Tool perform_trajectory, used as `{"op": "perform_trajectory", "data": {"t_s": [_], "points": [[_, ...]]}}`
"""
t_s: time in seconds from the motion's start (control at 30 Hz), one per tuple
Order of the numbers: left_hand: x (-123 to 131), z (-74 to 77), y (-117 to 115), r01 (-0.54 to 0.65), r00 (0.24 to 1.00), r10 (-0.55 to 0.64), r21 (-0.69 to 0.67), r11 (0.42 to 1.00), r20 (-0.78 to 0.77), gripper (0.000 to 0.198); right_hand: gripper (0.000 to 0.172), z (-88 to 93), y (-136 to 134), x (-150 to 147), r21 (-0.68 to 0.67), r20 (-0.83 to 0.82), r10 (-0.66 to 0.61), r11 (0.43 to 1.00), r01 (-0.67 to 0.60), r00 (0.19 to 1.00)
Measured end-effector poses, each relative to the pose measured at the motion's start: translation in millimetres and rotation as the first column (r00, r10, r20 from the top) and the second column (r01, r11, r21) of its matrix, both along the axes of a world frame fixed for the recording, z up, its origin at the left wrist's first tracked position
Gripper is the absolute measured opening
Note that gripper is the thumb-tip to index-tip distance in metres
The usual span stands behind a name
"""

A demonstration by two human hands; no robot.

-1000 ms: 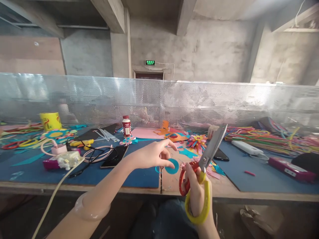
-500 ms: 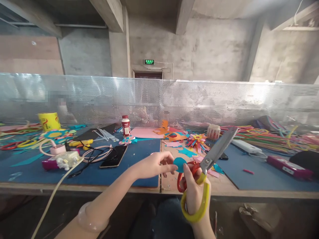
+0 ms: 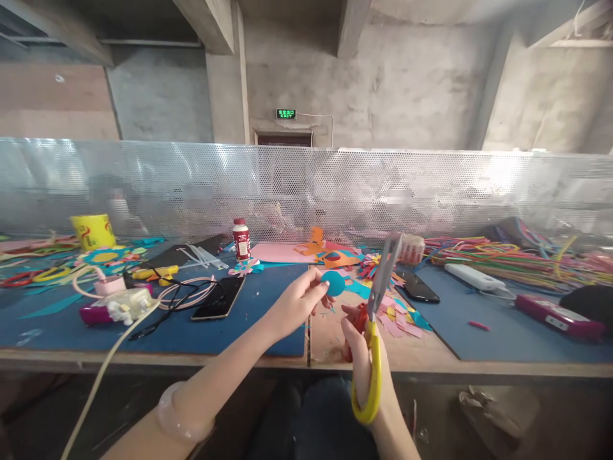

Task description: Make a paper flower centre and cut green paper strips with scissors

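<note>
My left hand [image 3: 302, 301] pinches a small round blue paper disc [image 3: 334, 283] between thumb and fingers, above the middle of the table. To its right, my right hand [image 3: 360, 348] is closed around a pair of scissors [image 3: 383, 275] with one yellow and one red handle loop. The blades point up and away from me and look closed. They stand apart from the disc. Behind the hands lie paper scraps [image 3: 397, 317] in pink, yellow and blue, and a many-coloured paper flower [image 3: 373, 265], partly hidden by the blades.
A dark phone [image 3: 220, 298] and tangled cables [image 3: 179, 300] lie left; another phone [image 3: 417, 287] lies right. Behind stand a red-capped bottle [image 3: 242, 239], a yellow tub [image 3: 93, 232] and a perforated metal screen [image 3: 306, 191]. Coloured strips [image 3: 498, 259] and a purple power strip [image 3: 560, 317] are right.
My left hand has moved slightly up with the disc, now held by it alone. My right hand has let go of the disc and drawn back with the scissors, whose blades have turned more upright.
</note>
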State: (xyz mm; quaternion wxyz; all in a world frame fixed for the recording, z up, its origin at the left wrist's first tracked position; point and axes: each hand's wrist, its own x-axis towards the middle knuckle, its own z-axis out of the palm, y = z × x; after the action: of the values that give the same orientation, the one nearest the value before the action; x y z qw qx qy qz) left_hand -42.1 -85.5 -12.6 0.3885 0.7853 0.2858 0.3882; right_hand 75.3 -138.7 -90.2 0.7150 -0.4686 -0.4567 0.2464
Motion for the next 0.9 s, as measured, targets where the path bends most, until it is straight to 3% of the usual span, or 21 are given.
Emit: {"op": "perform_trajectory", "data": {"t_s": [0.17, 0.33, 0.9], "points": [[-11.7, 25.4, -0.3, 0.009, 0.998, -0.005, 0.074, 0.997, -0.057, 0.018, 0.038, 7.0, -8.6, 1.7, -0.08, 0.047, 0.103, 0.992, -0.099, 0.994], [-22.0, 42.8, 0.0, 0.077, 0.994, -0.07, 0.081, 0.994, -0.085, 0.018, 0.042, 19.3, -18.2, -1.4, -0.328, 0.008, 0.223, 0.922, -0.208, 0.975], [-34.4, 52.7, 3.9, 0.221, 0.973, -0.227, 0.106, 0.969, 0.046, 0.021, 0.03, 13.5, -21.3, 4.6, -0.388, 0.211, 0.367, 0.882, -0.266, 0.906]]}}
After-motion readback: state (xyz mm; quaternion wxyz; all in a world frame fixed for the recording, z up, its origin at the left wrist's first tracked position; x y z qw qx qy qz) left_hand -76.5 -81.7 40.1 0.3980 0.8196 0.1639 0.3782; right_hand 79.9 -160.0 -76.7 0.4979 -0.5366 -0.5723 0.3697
